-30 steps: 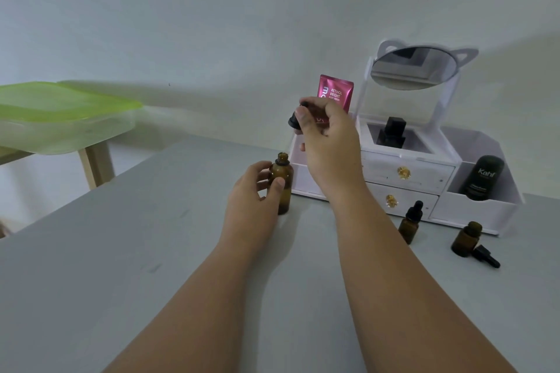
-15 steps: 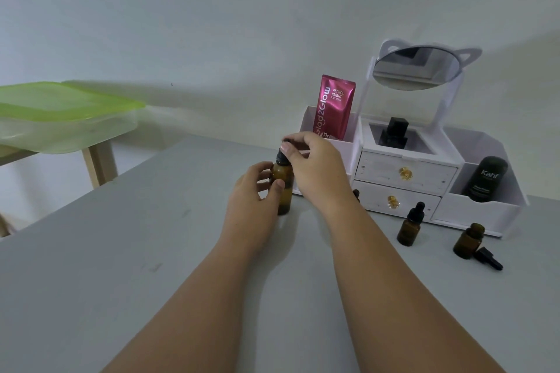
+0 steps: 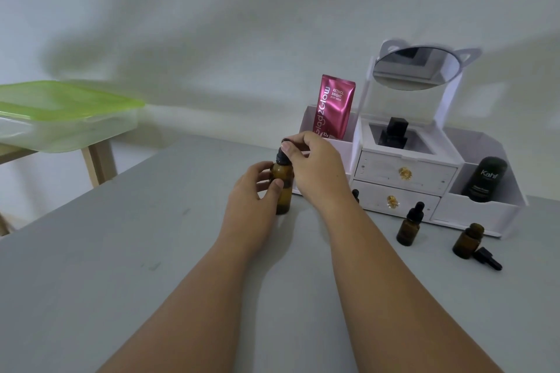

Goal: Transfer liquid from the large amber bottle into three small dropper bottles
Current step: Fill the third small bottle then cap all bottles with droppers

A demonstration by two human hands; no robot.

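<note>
The large amber bottle (image 3: 283,188) stands upright on the grey table (image 3: 121,251). My left hand (image 3: 257,191) grips its body from the left. My right hand (image 3: 315,169) pinches the black dropper cap (image 3: 281,157), which sits on the bottle's neck. To the right stand a small capped dropper bottle (image 3: 409,225) and a small uncapped one (image 3: 468,241), whose black dropper (image 3: 488,258) lies on the table beside it. The black tip of a third small bottle (image 3: 355,193) peeks out behind my right wrist.
A white cosmetic organiser (image 3: 403,175) with drawers and a round mirror (image 3: 415,68) stands at the back right. It holds a pink sachet (image 3: 333,109), a black square bottle (image 3: 394,133) and a black tube (image 3: 485,179). A green-lidded box (image 3: 60,115) sits on a stand at left.
My right hand came down from in front of the pink sachet with the black dropper cap and set it on the large bottle's neck. My left hand kept its hold on the bottle.
</note>
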